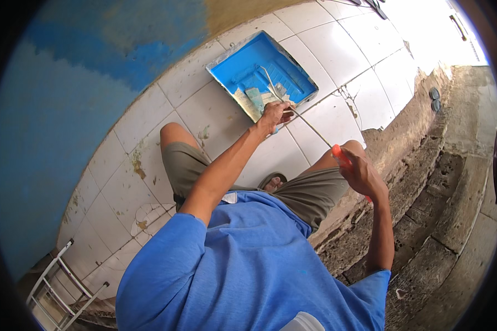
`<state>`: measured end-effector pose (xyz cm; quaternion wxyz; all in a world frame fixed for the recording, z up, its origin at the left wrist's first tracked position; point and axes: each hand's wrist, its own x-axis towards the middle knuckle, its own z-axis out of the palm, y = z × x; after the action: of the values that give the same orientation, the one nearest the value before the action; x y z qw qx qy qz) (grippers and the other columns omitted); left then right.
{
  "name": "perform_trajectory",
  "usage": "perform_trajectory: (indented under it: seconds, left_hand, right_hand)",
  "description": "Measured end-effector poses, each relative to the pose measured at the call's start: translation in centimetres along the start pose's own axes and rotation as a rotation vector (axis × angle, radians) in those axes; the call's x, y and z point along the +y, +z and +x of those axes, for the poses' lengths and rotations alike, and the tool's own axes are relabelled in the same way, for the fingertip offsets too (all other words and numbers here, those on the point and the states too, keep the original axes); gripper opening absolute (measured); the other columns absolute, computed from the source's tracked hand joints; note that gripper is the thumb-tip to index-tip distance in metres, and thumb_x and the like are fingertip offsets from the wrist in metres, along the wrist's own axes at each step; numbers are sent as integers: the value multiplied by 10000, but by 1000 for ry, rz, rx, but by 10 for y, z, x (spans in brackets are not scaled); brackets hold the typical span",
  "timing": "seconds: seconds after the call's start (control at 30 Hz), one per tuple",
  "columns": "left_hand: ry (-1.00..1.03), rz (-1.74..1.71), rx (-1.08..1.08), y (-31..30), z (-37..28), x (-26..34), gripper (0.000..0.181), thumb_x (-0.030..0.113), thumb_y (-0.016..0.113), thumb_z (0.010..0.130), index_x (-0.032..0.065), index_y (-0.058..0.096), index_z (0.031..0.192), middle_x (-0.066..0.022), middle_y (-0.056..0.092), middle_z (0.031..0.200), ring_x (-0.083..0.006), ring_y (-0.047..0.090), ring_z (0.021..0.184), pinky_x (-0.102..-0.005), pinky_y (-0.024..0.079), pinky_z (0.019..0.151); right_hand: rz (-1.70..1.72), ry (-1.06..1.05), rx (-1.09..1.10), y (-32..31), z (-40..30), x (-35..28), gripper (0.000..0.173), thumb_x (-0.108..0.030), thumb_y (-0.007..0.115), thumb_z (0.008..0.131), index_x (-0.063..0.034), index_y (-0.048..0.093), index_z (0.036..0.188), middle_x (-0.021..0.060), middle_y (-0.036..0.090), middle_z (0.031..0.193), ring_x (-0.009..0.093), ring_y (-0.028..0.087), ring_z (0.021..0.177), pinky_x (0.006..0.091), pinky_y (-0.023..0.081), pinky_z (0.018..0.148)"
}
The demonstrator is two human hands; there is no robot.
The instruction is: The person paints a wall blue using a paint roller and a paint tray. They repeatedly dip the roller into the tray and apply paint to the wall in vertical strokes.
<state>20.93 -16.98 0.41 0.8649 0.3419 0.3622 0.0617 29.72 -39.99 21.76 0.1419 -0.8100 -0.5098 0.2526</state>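
Note:
My right hand is closed around the orange-red handle of a tool that looks like a paint roller frame. Its long, thin metal rod runs up and left, ending in a bent tip over the paint tray; no roller sleeve shows on it. My left hand has its fingers around the rod, close to the tray's near edge. The paint tray is blue inside, with a paint-crusted rim and a ribbed slope. At its near end lie a flat teal-smeared piece and cream-coloured patches.
A wall with uneven blue paint borders the stained, white-tiled floor. Right of my leg, the tiles break off at a rough concrete edge. A metal ladder-like frame stands lower left. Dark sandals lie at right.

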Motion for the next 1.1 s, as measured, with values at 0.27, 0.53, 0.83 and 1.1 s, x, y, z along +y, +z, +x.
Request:
perform_trajectory:
  seconds: [0.27, 0.53, 0.83, 1.1]
  left_hand:
    - [-12, -13, -54, 17, -5, -41, 158, 218, 556, 875, 78, 617, 917, -34, 623, 916, -136, 593, 824, -283, 499, 707]
    - [197, 97, -89, 17, -62, 22, 199, 249, 531, 897, 81, 583, 989, -22, 632, 907, -86, 589, 758, -254, 488, 705]
    - [644, 227, 121, 0, -121, 141, 244, 234, 505, 919, 55, 571, 1069, -18, 613, 837, -58, 555, 719, -208, 479, 655]
    - [949, 348, 393, -31, -150, 209, 261, 218, 496, 925, 38, 595, 1086, -9, 602, 820, -55, 548, 729, -204, 470, 626]
  right_hand:
    - [-28, 192, -84, -8, -41, 2, 388, -146, 632, 767, -9, 533, 1116, 235, 609, 819, 396, 605, 747, 432, 472, 651]
    - [343, 231, -46, 30, -68, 4, 363, -160, 637, 772, -22, 478, 1068, 204, 579, 739, 380, 555, 628, 410, 452, 586]
    - [524, 69, 137, 84, 7, -55, 339, -251, 543, 877, 1, 475, 1094, 230, 585, 765, 417, 584, 697, 431, 442, 608]
    - [593, -137, 231, 124, 90, -106, 273, -244, 492, 907, -25, 472, 1067, 242, 580, 743, 442, 571, 683, 478, 428, 589]
